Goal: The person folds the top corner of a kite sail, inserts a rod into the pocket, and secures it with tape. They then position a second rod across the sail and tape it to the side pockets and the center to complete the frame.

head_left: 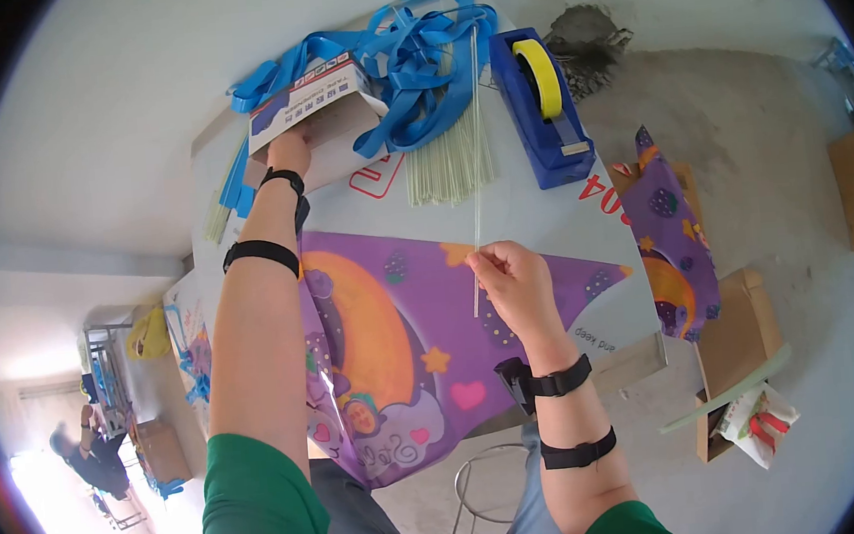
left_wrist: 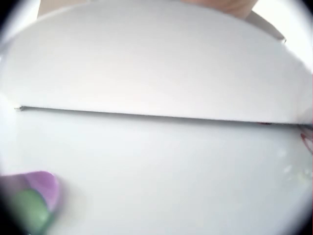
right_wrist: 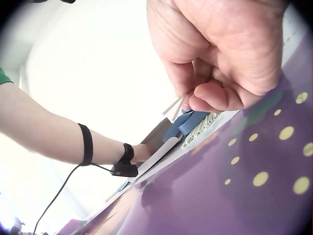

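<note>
My right hand [head_left: 519,285] pinches thin pale plastic sticks [head_left: 479,178] near their lower ends, above a purple printed sheet [head_left: 512,326]. In the right wrist view, two stick ends [right_wrist: 172,107] poke out between thumb and fingertips. My left hand [head_left: 290,152] reaches into an open white cardboard box [head_left: 335,114] at the back left of the table. Its fingers are hidden inside the box. The purple sheet carries an orange moon, stars and hearts and hangs over the near table edge.
Blue ribbon [head_left: 419,42] lies tangled behind the box, over a bundle of pale sticks [head_left: 440,171]. Right of it stands a blue tape dispenser [head_left: 540,107] with yellow tape. Another purple printed piece [head_left: 670,238] and an open carton [head_left: 738,333] lie right of the table; a stool [head_left: 479,484] stands below.
</note>
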Available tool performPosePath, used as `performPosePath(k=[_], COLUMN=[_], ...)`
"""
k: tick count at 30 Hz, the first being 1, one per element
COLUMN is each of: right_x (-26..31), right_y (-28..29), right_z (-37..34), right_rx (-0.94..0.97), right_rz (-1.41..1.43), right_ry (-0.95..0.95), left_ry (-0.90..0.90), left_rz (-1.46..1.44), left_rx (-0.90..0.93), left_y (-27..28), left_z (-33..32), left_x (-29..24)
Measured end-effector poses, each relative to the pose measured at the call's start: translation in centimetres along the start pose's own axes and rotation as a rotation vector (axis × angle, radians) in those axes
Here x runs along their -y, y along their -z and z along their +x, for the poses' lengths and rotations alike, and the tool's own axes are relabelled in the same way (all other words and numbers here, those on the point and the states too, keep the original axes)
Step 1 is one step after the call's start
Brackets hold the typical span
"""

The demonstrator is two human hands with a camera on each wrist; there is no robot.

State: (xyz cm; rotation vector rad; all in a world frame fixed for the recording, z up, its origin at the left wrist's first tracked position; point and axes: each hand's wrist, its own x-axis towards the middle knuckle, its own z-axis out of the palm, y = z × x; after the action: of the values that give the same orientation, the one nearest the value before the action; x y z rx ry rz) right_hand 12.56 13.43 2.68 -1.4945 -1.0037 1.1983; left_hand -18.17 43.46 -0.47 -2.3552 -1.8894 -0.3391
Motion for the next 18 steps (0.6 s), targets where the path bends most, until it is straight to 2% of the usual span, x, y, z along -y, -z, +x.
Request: performPosePath(k=[3,5,7,9,18], right_x=[0.4,0.4,0.2,0.5,0.4], right_y=[0.0,-0.1,-0.3,-0.1,-0.3], right_z=[-0.1,-0.1,-0.3,-0.3,-0.2], right_rx=[0.001,0.001,-0.033,-0.024,-0.019], right_rz=[-0.006,-0.014,-0.029,-0.057,-0.112], right_ry=[-0.016,-0.037,0.032,0.021,0.042], left_ry=[-0.025,-0.015,-0.004,-0.049,-0.03], left_rz=[0.158,0.13,0.101,0.103,0.01], left_rx=[0.068,0.057,0.044,-0.036,-0.055], left_y=[0.5,0.6,0.8,0.8,0.1], left_z=[0.1,0.1,0.0,-0.3,-0.3], left_x=[-0.2,-0.8,-1.4,-1.8,-1.2])
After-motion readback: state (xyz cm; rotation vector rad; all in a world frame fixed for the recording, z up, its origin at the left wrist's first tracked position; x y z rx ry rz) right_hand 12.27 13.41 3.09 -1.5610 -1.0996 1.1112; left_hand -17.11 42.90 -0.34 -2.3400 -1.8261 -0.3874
